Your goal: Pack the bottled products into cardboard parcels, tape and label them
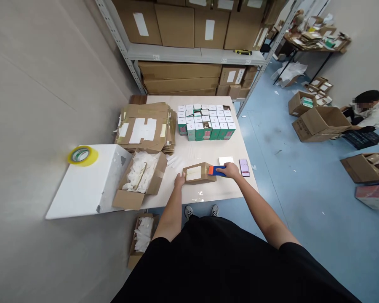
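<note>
On the table (213, 190) lies a small cardboard box (194, 174) with a white label on its upper side. My left hand (180, 180) grips its left end, fingers closed at the corner. My right hand (230, 170) is closed round a blue scraper-like tool (217, 170) with an orange end. That orange end meets the box's right side; whether it presses on it I cannot tell. Just behind the tool is a white card or small flat box (225, 160). A phone (244, 167) with a lit screen lies right of my right hand.
Behind the box stand rows of green-and-white cartons (205, 122). Flattened cardboard (145, 126) is stacked at the left, with an open box of white packing material (142, 172) before it. Yellow tape (82, 155) rests on a white block (85, 185). A person (369, 111) sits far right.
</note>
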Available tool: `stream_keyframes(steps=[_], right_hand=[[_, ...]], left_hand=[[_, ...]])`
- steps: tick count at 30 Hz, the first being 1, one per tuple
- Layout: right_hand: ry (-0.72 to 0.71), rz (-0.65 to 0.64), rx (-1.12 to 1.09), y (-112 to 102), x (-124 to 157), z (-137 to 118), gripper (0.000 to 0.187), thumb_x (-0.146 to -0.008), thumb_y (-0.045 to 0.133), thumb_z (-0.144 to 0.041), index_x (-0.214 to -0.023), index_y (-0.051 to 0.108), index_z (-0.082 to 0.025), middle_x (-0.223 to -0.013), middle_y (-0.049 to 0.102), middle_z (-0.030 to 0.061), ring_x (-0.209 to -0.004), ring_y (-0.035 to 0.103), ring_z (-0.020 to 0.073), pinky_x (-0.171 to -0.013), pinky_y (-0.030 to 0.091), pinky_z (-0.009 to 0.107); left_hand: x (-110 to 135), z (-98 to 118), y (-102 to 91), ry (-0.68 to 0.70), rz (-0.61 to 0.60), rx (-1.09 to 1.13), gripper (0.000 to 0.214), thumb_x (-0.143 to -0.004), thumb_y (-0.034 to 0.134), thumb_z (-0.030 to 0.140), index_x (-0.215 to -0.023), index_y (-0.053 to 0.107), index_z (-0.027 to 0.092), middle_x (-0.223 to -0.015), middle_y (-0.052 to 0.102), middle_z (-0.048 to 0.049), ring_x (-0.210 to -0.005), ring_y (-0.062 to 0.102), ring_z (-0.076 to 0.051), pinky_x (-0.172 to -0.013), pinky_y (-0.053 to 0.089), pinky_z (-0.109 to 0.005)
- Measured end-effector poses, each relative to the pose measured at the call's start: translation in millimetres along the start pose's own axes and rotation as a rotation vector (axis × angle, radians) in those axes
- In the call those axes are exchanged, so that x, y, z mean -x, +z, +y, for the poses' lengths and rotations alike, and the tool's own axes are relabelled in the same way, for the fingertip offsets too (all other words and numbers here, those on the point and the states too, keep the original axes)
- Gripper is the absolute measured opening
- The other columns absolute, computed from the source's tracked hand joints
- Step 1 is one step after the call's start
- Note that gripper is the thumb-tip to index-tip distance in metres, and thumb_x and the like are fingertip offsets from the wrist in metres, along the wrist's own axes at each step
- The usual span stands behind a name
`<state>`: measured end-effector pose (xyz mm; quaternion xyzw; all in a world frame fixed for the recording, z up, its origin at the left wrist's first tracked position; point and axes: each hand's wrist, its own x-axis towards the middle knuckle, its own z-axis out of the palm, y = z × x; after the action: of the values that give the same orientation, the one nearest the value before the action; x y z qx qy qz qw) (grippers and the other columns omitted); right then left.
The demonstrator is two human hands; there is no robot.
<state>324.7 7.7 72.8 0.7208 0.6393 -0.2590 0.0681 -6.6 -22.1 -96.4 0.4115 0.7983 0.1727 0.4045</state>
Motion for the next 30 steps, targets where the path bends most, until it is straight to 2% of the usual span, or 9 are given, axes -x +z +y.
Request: stream_keyframes(steps=[4,7,8,11,14,18,22,25,30], right_hand=[[-0.064,0.006,0.054,0,1,-80,0.053,-0.085,0.071,-0.069,-0.099,0.080,-0.018,-0.104,0.079,0.0145,-0.098,0.073,0.0274,-0.070,0.045,0.028],[-0.108,-0.034,0.088,3,-1,-135,0.057,-0.084,0.074,-0.066,-0.109,0.078,-0.015,-0.111,0.078,0.0173,-0.103,0.073,0.0291,-0.075,0.048,0.029],[-0.123,-0.043,0.098,5,-1,-151,0.057,-0.083,0.076,-0.064,-0.112,0.078,-0.015,-0.113,0.078,0.0180,-0.105,0.073,0.0295,-0.076,0.049,0.029],[-0.161,-0.070,0.122,7,-2,-186,0.058,-0.082,0.080,-0.058,-0.118,0.076,-0.014,-0.118,0.077,0.0196,-0.110,0.073,0.0305,-0.081,0.051,0.029],[-0.186,-0.102,0.146,5,-3,-201,0.058,-0.079,0.082,-0.056,-0.118,0.076,-0.014,-0.121,0.076,0.0199,-0.111,0.073,0.0306,-0.082,0.052,0.029],[-0.192,-0.123,0.195,1,-2,-197,0.058,-0.079,0.083,-0.054,-0.120,0.075,-0.014,-0.123,0.075,0.0197,-0.112,0.073,0.0306,-0.081,0.053,0.029],[-0.171,-0.139,0.212,-4,-1,-173,0.059,-0.079,0.083,-0.057,-0.119,0.075,-0.014,-0.122,0.076,0.0186,-0.111,0.073,0.0300,-0.079,0.053,0.028],[-0.155,-0.128,0.207,-12,-3,-140,0.059,-0.081,0.080,-0.062,-0.117,0.077,-0.015,-0.120,0.077,0.0183,-0.110,0.074,0.0301,-0.079,0.052,0.028],[-0.063,-0.080,0.235,-37,-7,-60,0.059,-0.081,0.079,-0.065,-0.110,0.079,-0.015,-0.111,0.078,0.0183,-0.103,0.075,0.0305,-0.076,0.051,0.029]], left_hand=[[1,2,-27.4,-0.036,0.081,0.067,0.055,-0.097,0.062,0.041,-0.144,0.063,0.012,-0.139,0.070,-0.0207,-0.128,0.066,-0.033,-0.106,0.050,-0.039],[6,13,-39.9,0.074,0.091,0.148,0.042,-0.102,0.054,0.044,-0.131,0.073,0.021,-0.130,0.076,-0.0091,-0.122,0.069,-0.025,-0.104,0.050,-0.031],[8,16,-43.6,0.148,0.068,0.209,0.043,-0.102,0.053,0.046,-0.128,0.076,0.020,-0.126,0.077,-0.0093,-0.121,0.068,-0.026,-0.103,0.050,-0.032],[15,19,-54.4,0.242,0.001,0.276,0.045,-0.100,0.056,0.051,-0.121,0.078,0.019,-0.117,0.080,-0.0086,-0.116,0.068,-0.028,-0.099,0.050,-0.033],[19,15,-60.6,0.243,0.009,0.253,0.045,-0.098,0.056,0.052,-0.117,0.078,0.018,-0.104,0.080,-0.0077,-0.108,0.069,-0.027,-0.094,0.050,-0.032],[25,16,-50.1,0.237,-0.001,0.170,0.042,-0.101,0.050,0.050,-0.099,0.077,0.017,-0.089,0.077,-0.0062,-0.093,0.067,-0.024,-0.084,0.050,-0.029],[33,27,-26.7,0.251,0.009,0.108,0.037,-0.103,0.048,0.045,-0.098,0.075,0.020,-0.096,0.077,-0.0098,-0.092,0.067,-0.025,-0.084,0.048,-0.030],[35,34,-15.1,0.259,0.014,0.055,0.036,-0.105,0.046,0.042,-0.104,0.075,0.021,-0.103,0.078,-0.0128,-0.097,0.069,-0.027,-0.086,0.048,-0.032],[31,36,-12.3,0.270,0.005,0.017,0.040,-0.107,0.041,0.041,-0.114,0.075,0.021,-0.108,0.078,-0.0134,-0.102,0.070,-0.030,-0.088,0.049,-0.033]])
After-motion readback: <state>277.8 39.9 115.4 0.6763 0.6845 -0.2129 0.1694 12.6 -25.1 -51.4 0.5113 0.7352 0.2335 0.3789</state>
